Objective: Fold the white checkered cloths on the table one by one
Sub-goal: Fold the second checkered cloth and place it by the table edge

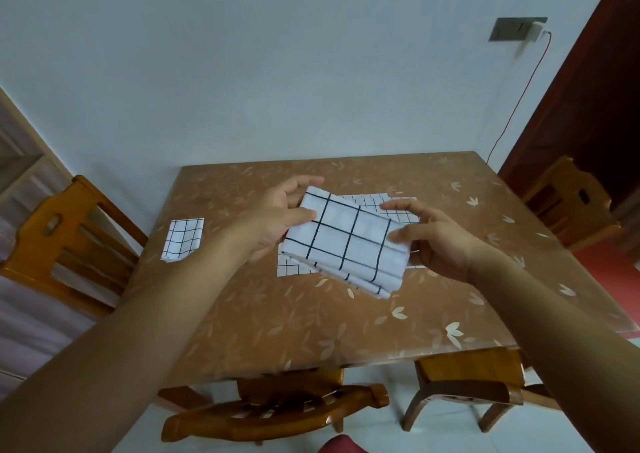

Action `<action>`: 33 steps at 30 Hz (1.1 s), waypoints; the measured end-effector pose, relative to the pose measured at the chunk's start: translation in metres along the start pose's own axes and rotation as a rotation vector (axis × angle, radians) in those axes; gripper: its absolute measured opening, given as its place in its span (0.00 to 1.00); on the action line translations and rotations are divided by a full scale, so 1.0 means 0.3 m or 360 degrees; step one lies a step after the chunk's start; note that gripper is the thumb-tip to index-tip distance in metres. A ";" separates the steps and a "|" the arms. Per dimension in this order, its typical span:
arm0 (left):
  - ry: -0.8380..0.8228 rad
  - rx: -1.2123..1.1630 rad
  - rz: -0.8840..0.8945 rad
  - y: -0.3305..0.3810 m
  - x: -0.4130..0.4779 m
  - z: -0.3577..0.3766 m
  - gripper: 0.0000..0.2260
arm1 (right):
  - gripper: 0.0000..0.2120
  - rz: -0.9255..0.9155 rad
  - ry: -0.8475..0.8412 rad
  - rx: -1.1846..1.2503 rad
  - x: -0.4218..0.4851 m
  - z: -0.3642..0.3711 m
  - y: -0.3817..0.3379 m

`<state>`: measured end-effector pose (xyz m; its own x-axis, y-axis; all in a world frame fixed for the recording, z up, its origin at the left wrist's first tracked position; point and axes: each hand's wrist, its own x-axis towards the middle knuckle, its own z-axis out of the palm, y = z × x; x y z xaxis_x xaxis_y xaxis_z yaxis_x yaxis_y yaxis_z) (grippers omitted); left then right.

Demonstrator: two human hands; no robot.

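A folded white checkered cloth point(346, 241) is held up above the middle of the table. My left hand point(277, 217) grips its left edge, thumb on top and fingers behind. My right hand point(429, 234) holds its right edge between thumb and fingers. Under it, a flat unfolded checkered cloth point(370, 198) lies on the brown table point(311, 321), mostly hidden by the held one. A small folded checkered cloth point(183, 239) lies near the table's left edge.
Wooden chairs stand at the left point(65, 241), at the right point(571, 203) and at the near side point(273, 411), with a stool point(471, 387) beside the near one. A wall runs behind the table, and a dark door point(588, 106) is at the right.
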<state>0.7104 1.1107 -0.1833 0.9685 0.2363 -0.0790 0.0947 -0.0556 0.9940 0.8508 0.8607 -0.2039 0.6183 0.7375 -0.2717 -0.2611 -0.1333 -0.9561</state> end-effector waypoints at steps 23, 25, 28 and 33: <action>0.0275 -0.0027 0.0112 -0.062 0.020 0.264 0.07 | 0.15 -0.0474 0.0376 -0.0024 -0.020 0.143 0.020; 0.0316 0.0100 0.0173 -0.063 0.029 0.305 0.07 | 0.16 -0.0500 0.0461 -0.0001 -0.033 0.127 0.032; 0.0349 0.0156 0.0291 -0.084 0.042 0.373 0.03 | 0.17 -0.0541 0.0616 0.0032 -0.059 0.085 0.044; 0.0362 0.0215 0.0265 -0.117 0.063 0.516 0.09 | 0.16 -0.0535 0.0786 0.0077 -0.102 -0.025 0.067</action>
<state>0.7610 0.9668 -0.2315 0.8983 0.4233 0.1182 -0.0165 -0.2363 0.9715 0.8323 0.8304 -0.2155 0.9413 0.3373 0.0149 -0.0176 0.0931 -0.9955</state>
